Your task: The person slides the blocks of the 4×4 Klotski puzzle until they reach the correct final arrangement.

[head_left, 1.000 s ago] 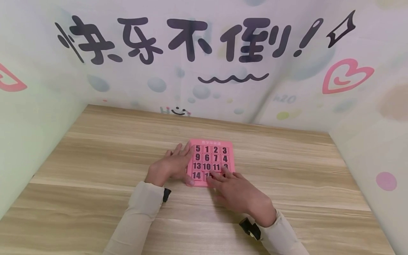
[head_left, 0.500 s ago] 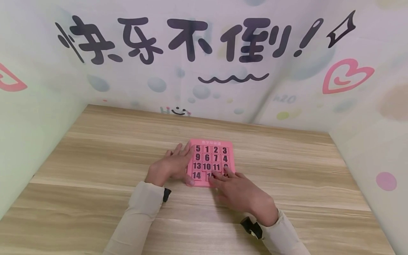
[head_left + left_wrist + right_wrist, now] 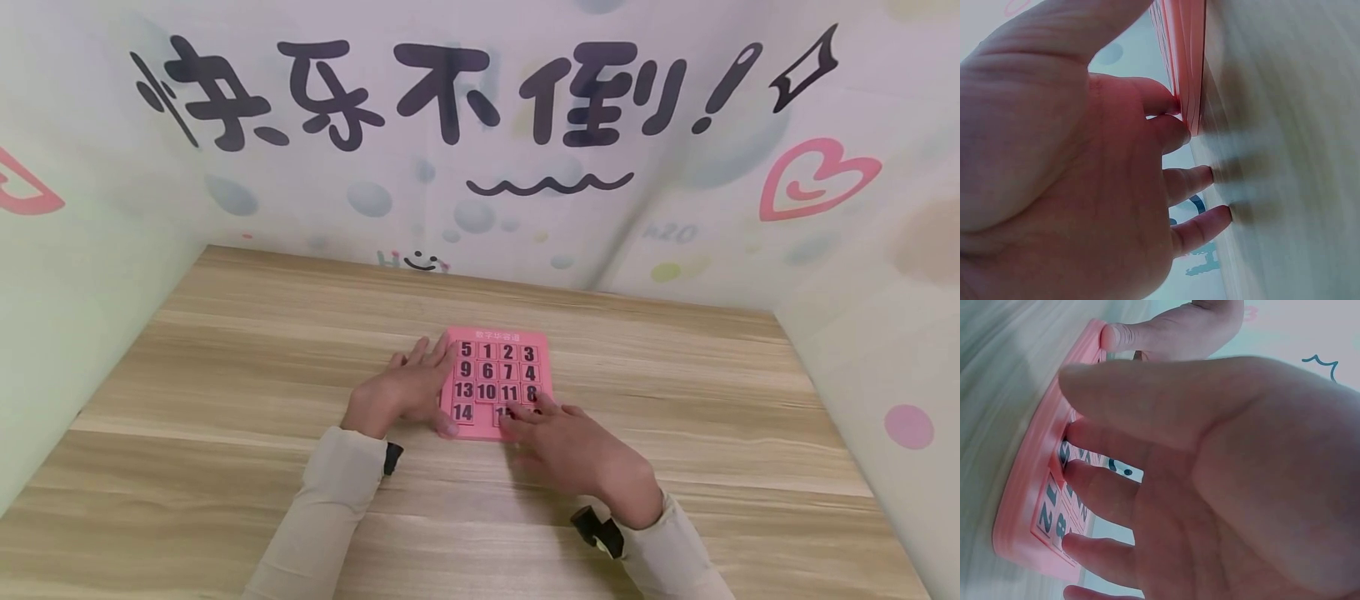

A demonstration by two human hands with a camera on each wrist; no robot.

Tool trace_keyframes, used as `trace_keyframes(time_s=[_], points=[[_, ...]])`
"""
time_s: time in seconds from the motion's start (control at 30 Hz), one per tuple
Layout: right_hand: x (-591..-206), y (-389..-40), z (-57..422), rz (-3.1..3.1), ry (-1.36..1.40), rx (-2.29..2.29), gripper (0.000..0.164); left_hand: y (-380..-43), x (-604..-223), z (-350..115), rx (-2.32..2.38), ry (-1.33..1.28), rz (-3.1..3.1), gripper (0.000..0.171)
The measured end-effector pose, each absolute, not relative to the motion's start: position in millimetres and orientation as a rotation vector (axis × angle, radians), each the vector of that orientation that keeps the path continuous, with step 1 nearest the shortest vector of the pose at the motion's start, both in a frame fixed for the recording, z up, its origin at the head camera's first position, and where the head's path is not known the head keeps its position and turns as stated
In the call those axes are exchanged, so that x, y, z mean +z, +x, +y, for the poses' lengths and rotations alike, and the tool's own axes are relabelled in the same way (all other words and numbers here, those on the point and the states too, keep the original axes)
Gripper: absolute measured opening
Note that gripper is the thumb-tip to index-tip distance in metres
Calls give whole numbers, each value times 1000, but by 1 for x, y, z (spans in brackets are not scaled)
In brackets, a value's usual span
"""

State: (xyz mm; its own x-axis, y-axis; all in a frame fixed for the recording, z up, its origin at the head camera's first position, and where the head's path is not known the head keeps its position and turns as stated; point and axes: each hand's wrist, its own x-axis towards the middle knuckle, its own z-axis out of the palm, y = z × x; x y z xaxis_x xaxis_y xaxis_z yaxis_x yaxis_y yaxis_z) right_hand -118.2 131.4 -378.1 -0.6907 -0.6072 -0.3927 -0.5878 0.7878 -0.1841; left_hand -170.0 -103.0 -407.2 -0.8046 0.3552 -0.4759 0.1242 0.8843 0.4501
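A pink number slide puzzle (image 3: 483,432) lies flat on the wooden table, its black-numbered tiles in rows. My left hand (image 3: 401,392) rests along its left side, thumb at the near corner and fingers spread farther up. In the left wrist view, two fingertips touch the puzzle's side (image 3: 1192,62), while the other two rest on the table. My right hand (image 3: 581,454) lies over the near right corner, with fingertips (image 3: 1075,472) on the tiles. They partly cover tile 15 (image 3: 501,413) and the tile right of it. A bare pink slot separates tile 14 (image 3: 462,412) from tile 15.
The wood-grain table (image 3: 247,400) extends around the puzzle on all sides. Behind it hangs a white printed backdrop (image 3: 315,183) with large black characters, and pale walls close in both sides. A black strap piece (image 3: 597,532) sits at the right wrist.
Tile 15 has slid right along the bottom row, widening the slot beside tile 14. My right hand has shifted slightly right with it, uncovering tile 8. My left hand has stayed put.
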Motion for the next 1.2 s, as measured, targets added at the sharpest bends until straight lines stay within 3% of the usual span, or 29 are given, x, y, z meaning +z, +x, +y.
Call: trace_keyframes(time_s=[1.2], points=[[-377, -120, 135, 2574, -886, -100, 51, -169, -407, -103, 557, 345, 2480, 121]])
